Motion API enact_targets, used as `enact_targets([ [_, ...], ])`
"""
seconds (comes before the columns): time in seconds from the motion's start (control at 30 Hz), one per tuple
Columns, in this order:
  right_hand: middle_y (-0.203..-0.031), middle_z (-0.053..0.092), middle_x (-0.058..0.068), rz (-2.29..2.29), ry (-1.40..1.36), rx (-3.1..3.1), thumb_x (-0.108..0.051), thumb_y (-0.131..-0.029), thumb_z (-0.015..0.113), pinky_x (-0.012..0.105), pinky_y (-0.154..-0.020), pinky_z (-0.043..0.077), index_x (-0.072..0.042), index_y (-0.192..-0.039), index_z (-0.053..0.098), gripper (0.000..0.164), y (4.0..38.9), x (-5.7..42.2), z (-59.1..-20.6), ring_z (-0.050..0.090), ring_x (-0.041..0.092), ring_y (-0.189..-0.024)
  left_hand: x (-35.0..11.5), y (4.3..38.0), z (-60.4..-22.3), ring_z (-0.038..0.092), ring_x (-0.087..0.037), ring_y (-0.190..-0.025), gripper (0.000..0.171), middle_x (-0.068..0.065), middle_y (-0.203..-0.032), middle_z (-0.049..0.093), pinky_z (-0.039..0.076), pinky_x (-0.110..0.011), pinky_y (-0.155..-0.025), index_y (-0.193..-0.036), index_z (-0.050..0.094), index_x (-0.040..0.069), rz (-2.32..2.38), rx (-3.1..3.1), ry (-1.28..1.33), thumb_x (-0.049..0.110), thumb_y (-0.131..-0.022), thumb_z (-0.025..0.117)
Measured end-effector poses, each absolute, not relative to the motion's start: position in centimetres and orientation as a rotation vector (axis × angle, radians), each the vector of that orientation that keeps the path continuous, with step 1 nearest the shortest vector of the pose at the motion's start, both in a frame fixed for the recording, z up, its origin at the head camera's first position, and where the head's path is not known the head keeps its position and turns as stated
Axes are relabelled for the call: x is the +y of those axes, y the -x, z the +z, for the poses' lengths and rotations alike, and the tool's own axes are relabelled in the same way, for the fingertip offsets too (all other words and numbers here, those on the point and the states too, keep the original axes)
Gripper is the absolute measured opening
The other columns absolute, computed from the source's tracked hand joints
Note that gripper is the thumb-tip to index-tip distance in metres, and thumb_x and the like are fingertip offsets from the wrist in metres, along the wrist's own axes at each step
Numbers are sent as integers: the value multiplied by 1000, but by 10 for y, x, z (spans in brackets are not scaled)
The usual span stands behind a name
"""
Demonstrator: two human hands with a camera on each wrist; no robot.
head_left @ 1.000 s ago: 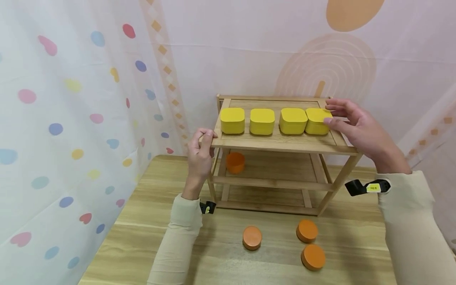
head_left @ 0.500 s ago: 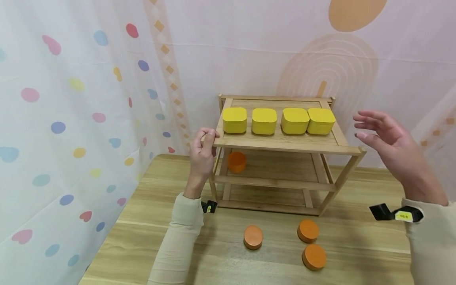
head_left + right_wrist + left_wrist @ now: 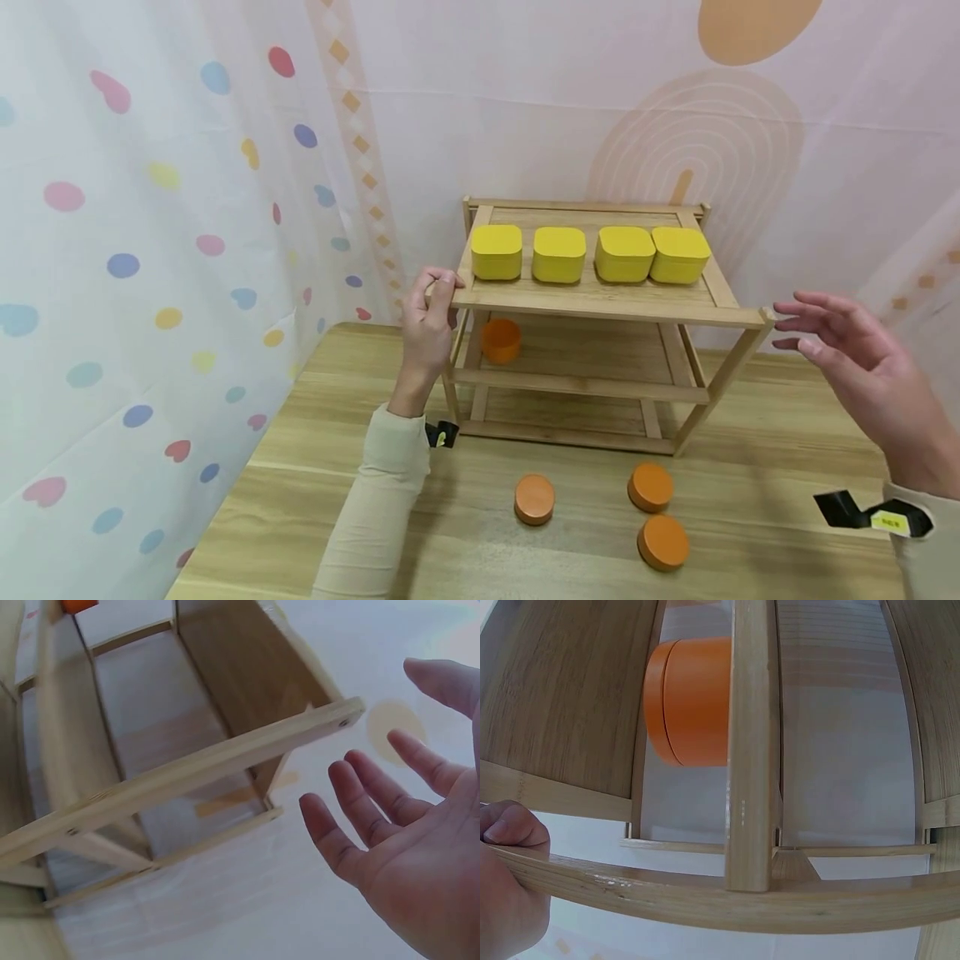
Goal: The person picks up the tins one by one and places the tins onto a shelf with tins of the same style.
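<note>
My left hand (image 3: 429,321) grips the top front left corner of a three-tier wooden shelf (image 3: 600,311). In the left wrist view, that thumb and hand (image 3: 514,855) wrap round a wooden upright. A row of several yellow rounded-square boxes (image 3: 497,252) lines the top tier, the two rightmost side by side against each other. On the middle tier, at its left, is an orange round tin (image 3: 501,342). My right hand (image 3: 862,367) hangs in the air right of the shelf's front right corner, fingers spread and palm bare in the right wrist view.
Three orange round tins lie on the wood-grain table before the shelf: one (image 3: 535,500) at centre, another (image 3: 651,487) to the right, a third (image 3: 663,542) just in front of that. A patterned curtain (image 3: 555,108) hangs behind and to the left.
My right hand has drawn away from the rightmost yellow box, moving right and then down beside the shelf. The left hand keeps its grip; the boxes stay put.
</note>
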State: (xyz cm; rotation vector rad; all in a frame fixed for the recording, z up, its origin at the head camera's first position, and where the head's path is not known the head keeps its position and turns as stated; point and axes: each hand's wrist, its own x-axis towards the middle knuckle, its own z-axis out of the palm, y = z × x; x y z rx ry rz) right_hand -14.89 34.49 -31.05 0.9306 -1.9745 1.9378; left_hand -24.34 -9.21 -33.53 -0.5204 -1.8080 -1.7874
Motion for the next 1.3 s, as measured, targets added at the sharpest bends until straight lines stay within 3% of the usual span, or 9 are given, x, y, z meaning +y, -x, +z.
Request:
enact_targets([
  [0.3,-136,52,21,2079,-1111,-1789,31,-89,22,27,-97,48,24,-135,27,47,142,354,-355,56,25,-120,-95,242,-337,34,-12,-48,32,1,-57,39,29,-22,-45,-95,56,-4,-1794,-1800,513,25,-105,44],
  [0.5,-137,51,23,2172,-1236,-1738,31,-89,21,30,-97,49,21,-131,29,44,138,356,-382,56,28,-121,-96,242,-336,35,-12,-48,33,1,-56,39,29,-22,-45,-95,56,-5,-1802,-1797,513,25,-105,45],
  [0.9,-135,53,15,2115,-1280,-2120,34,-83,31,25,-99,48,20,-127,40,47,115,349,-421,57,18,-120,-100,238,-338,29,-9,-43,35,4,-50,34,25,-22,-42,-94,55,-6,-1800,-1769,565,25,-105,44],
  [1.1,-134,56,4,2154,-1242,-2335,28,-87,42,27,-96,50,13,-128,45,44,101,334,-447,57,14,-119,-102,236,-335,29,-10,-43,35,5,-50,34,25,-23,-41,-93,55,-6,-1789,-1772,561,25,-104,45],
  [1.3,-135,54,12,2303,-1342,-2259,29,-84,43,28,-98,49,16,-128,43,45,93,322,-471,56,18,-122,-103,234,-335,31,-10,-44,34,4,-50,36,27,-22,-42,-92,55,-7,-1792,-1773,540,23,-104,45],
])
